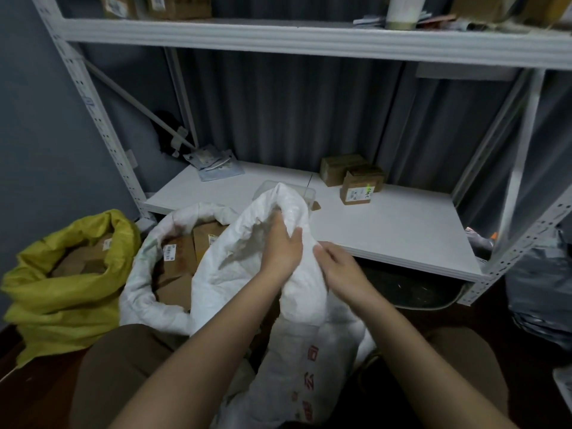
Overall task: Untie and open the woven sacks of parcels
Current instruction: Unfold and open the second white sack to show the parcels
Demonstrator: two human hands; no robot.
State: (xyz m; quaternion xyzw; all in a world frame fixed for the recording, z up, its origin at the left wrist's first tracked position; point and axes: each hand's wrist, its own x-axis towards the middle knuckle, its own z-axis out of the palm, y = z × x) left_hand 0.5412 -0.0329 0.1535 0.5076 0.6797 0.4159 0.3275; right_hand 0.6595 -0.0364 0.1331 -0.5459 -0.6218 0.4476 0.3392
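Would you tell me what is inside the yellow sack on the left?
The yellow sack lies open, showing brown cardboard parcels, one with a white label. Anything deeper is covered by them.

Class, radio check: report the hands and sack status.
Left hand and right hand both gripping white sack neck. Yellow sack already open. Nothing obstructing.

Both bare forearms reach forward. The left hand (280, 243) closes on the white sack (297, 292), fingers gripping fabric; the right hand (339, 267) presses beside it, apparently grasping too.
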